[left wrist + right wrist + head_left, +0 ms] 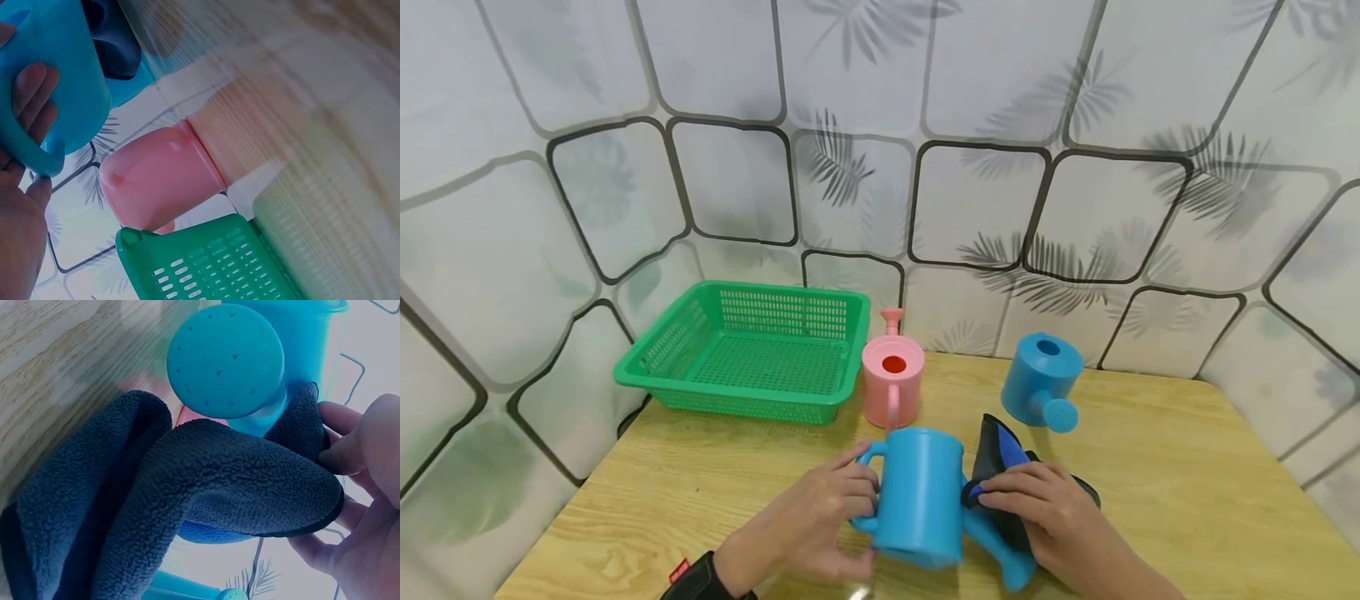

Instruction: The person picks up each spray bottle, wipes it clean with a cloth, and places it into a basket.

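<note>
A blue watering can (921, 500) is tilted over at the table's front, its spout pointing down to the right. My left hand (820, 508) grips its handle (28, 147), fingers curled through the loop. My right hand (1052, 508) pinches a dark grey and blue cloth (206, 469) beside the can, near the base of the spout. Part of the cloth hangs loosely below the fingers in the right wrist view. The round sprinkler head (225, 362) with small holes shows behind the cloth there.
A green plastic basket (737, 400) stands at the back left of the wooden table (1187, 483). Beside it is a pink watering can (893, 404). Another blue watering can (1037, 379) stands at the back right. A patterned curtain (865, 200) encloses the table's back and sides.
</note>
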Demonstrator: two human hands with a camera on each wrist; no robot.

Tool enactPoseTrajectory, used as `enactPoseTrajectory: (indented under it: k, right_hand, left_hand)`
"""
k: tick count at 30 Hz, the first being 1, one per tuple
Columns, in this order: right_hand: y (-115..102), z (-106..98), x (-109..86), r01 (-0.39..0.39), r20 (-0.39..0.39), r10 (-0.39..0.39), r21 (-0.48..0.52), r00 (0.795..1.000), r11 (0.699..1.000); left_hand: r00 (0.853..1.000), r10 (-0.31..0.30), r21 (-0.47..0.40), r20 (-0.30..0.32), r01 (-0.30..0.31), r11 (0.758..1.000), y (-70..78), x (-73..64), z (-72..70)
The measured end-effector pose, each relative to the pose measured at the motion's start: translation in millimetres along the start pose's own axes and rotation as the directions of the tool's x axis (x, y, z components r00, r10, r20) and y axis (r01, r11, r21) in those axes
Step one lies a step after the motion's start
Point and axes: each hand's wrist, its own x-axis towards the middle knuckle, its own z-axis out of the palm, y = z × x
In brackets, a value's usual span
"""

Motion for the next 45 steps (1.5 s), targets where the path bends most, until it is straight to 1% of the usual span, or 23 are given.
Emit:
enactPoseTrajectory:
  k: [4,11,16,19,21,23,25,27,29,30,32,33,34,35,36,37,38,39,40,42,43,44,45]
  right_hand:
    - [0.0,-0.2,-3.6,-0.001,0.018,0.001,0.011,1.0,1.0]
    - [0.4,1.8,-11.1,0.05,0.023,-0.052,0.084,0.998,0.995]
    - [1.8,-2.0,-19.9,0.06,0.077,-0.069,0.114,0.995,0.992]
    - [3.1,-2.8,-25.8,0.06,0.094,-0.071,0.122,0.993,0.991]
    - [3.2,-2.6,-28.1,0.054,0.096,-0.066,0.131,0.993,0.99]
    - [3.7,-1.8,-29.4,0.051,0.085,-0.064,0.143,0.994,0.988]
    - [4.2,-1.6,-30.0,0.045,0.08,-0.057,0.149,0.995,0.988]
    - [4.8,-1.5,-30.7,0.039,0.08,-0.051,0.151,0.995,0.988]
    - [5.7,-1.7,-31.4,0.035,0.086,-0.048,0.154,0.995,0.987]
    - [6.1,-1.8,-31.8,0.029,0.095,-0.045,0.157,0.994,0.987]
    - [6.4,-2.8,-33.3,0.0,0.131,-0.022,0.166,0.991,0.986]
    - [6.5,-3.5,-34.2,-0.023,0.157,-0.003,0.164,0.988,0.986]
    - [6.6,-4.2,-35.2,-0.049,0.187,0.018,0.161,0.982,0.986]
    - [6.7,-4.7,-36.0,-0.078,0.221,0.042,0.158,0.974,0.984]
    - [6.8,-5.4,-36.8,-0.109,0.257,0.067,0.154,0.964,0.982]
    - [7.1,-5.9,-37.5,-0.142,0.294,0.092,0.153,0.951,0.978]
    - [7.5,-6.3,-38.0,-0.175,0.331,0.117,0.151,0.936,0.973]
    - [8.2,-6.6,-38.6,-0.199,0.361,0.136,0.145,0.923,0.969]
    - [8.7,-6.8,-38.8,-0.224,0.39,0.153,0.143,0.908,0.964]
    - [9.4,-7.6,-38.5,-0.269,0.441,0.183,0.14,0.879,0.953]
    - [9.7,-8.1,-38.2,-0.291,0.465,0.198,0.138,0.863,0.947]
    - [9.7,-8.7,-37.9,-0.31,0.486,0.211,0.133,0.848,0.941]
    - [9.4,-9.3,-37.5,-0.328,0.503,0.225,0.125,0.834,0.936]
  left_hand:
    - [1.0,-0.007,0.003,0.01,0.007,1.0,1.5,0.6,0.3]
    - [0.996,-0.067,-0.028,0.059,0.069,0.997,1.9,0.5,-2.1]
    - [0.995,-0.068,-0.013,0.07,0.069,0.998,0.6,1.2,-6.5]
    - [0.997,-0.046,0.024,0.061,0.044,0.999,-2.0,2.7,-10.3]
    - [0.999,-0.021,0.061,0.045,0.018,0.998,-5.5,3.6,-15.0]
    - [1.0,0.01,0.113,0.015,-0.012,0.994,-10.6,4.2,-22.2]
    - [0.999,0.04,0.152,-0.028,-0.035,0.988,-17.4,5.0,-31.3]
    - [0.996,0.05,0.186,-0.078,-0.034,0.982,-24.6,5.7,-42.1]
    - [0.991,0.033,0.194,-0.13,-0.007,0.981,-31.8,5.5,-53.1]
    - [0.988,0.01,0.191,-0.156,0.02,0.981,-35.5,4.7,-58.5]
    - [0.978,-0.074,0.167,-0.195,0.107,0.98,-42.4,2.0,-68.3]
    - [0.969,-0.125,0.145,-0.215,0.158,0.977,-46.1,-0.2,-72.6]
    - [0.956,-0.182,0.122,-0.231,0.214,0.969,-49.7,-3.0,-76.7]
    - [0.938,-0.242,0.099,-0.247,0.273,0.957,-53.5,-5.7,-81.0]
    - [0.917,-0.301,0.072,-0.263,0.33,0.941,-57.7,-9.2,-85.3]
    - [0.89,-0.358,0.055,-0.283,0.388,0.92,-61.8,-12.7,-89.6]
    - [0.855,-0.417,0.037,-0.308,0.449,0.893,-66.1,-16.4,-93.9]
    - [0.813,-0.482,0.021,-0.326,0.516,0.856,-70.0,-20.2,-98.6]
    - [0.764,-0.551,0.0,-0.335,0.585,0.811,-73.8,-24.2,-103.7]
    - [0.657,-0.668,-0.038,-0.349,0.703,0.71,-82.1,-32.4,-113.1]
    - [0.601,-0.718,-0.051,-0.35,0.753,0.656,-86.4,-36.5,-117.2]
    - [0.55,-0.76,-0.067,-0.345,0.794,0.605,-91.2,-40.4,-120.7]
    - [0.51,-0.793,-0.079,-0.334,0.823,0.563,-96.4,-44.3,-123.9]
